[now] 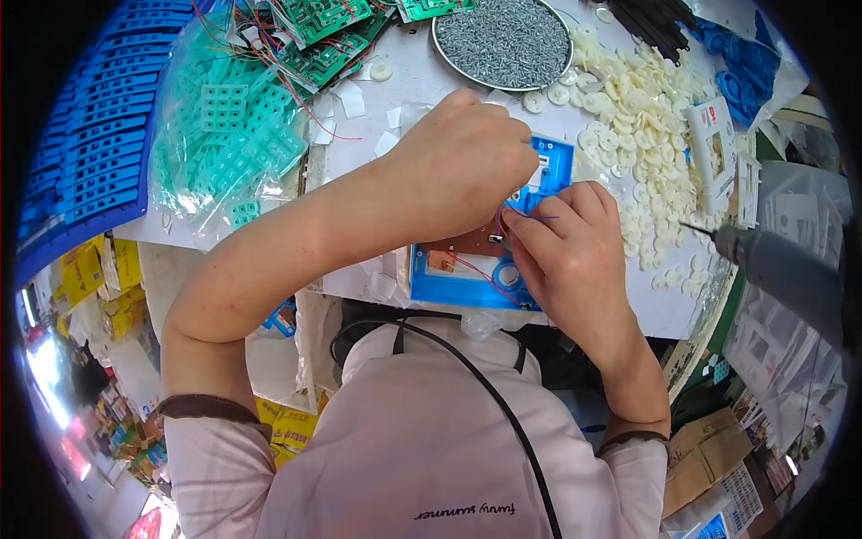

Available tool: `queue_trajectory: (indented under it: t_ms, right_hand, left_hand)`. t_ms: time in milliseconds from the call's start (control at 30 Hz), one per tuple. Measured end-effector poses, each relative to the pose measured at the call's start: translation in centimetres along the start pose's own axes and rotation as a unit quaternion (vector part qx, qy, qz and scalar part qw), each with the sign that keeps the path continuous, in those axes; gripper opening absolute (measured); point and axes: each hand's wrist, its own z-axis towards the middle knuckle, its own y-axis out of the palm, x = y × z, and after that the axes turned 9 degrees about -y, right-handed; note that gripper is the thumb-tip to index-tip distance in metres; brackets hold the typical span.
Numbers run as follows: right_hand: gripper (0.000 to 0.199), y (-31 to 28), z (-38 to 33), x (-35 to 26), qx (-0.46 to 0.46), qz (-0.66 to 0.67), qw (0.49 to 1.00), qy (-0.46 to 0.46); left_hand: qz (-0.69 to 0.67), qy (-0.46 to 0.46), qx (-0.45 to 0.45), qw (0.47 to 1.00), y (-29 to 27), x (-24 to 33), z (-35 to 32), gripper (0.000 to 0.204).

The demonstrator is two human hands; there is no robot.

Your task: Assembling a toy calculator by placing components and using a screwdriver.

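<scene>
Blue case (440, 286): glossy moulded plastic, shallow and rectangular, on the pale bench (664, 310) beneath both hands; clock directions below run from it.
Brown board (462, 243): flat and matte, in the case's lower part, partly hidden by the hands.
Red wires (474, 267): thin, pliable, looping over the case towards six o'clock.
Left hand (462, 166): over the case towards eleven o'clock, knuckles up, fingers curled inward; whether they hold anything cannot be told.
Right hand (575, 251): over the case's three o'clock side, thumb and forefinger brought close together at a thin dark-blue wire (540, 216); a firm grip cannot be confirmed.
Twelve o'clock: a round metal dish (503, 88) heaped with small shiny screws (503, 40).
Two o'clock: a loose spread of smooth cream discs (637, 144).
Three o'clock: a grey, rounded power screwdriver (772, 269) with a slim dark bit.
Ten o'clock: translucent green keypads (260, 148), studded with squarish keys, in crinkled clear film.
Eleven o'clock: stacked green circuit boards (332, 58).
</scene>
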Motion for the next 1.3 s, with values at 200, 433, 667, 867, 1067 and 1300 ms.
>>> queue_trajectory:
  t_ms: [200, 433, 667, 867, 1067, 1300]
  right_hand:
    - [0.024, -0.2, 0.0, 0.2, -0.006, 0.015, 1.0, 0.003]
    - [0.025, -0.3, 0.1, 0.0, -0.007, 0.01, 1.0, 0.002]
    - [0.027, -0.6, 0.2, -0.3, -0.013, 0.003, 0.999, 0.034]
    - [0.03, -2.2, 1.5, -0.6, -0.049, -0.053, 0.996, 0.06]
    - [0.027, -2.2, 2.1, 0.1, -0.084, -0.049, 0.993, 0.06]
    - [0.018, 0.2, 1.0, 1.3, 0.056, 0.084, 0.993, 0.062]
  left_hand:
    - [-0.003, -0.002, 0.002, 1.0, 0.3, 0.1, -0.3, 0.008]
    - [0.08, 0.035, 0.028, 0.996, 0.5, 1.5, -0.9, 0.01]
    - [0.084, -0.05, -0.156, 0.983, -1.2, 2.5, 1.5, 0.011]
    - [0.094, -0.029, -0.174, 0.98, -2.0, 2.7, 4.4, 0.018]
    - [0.137, -0.119, -0.258, 0.949, -3.3, 3.4, 5.8, 0.017]
    - [0.022, -0.136, -0.132, 0.982, -1.1, 0.4, 2.1, 0.011]
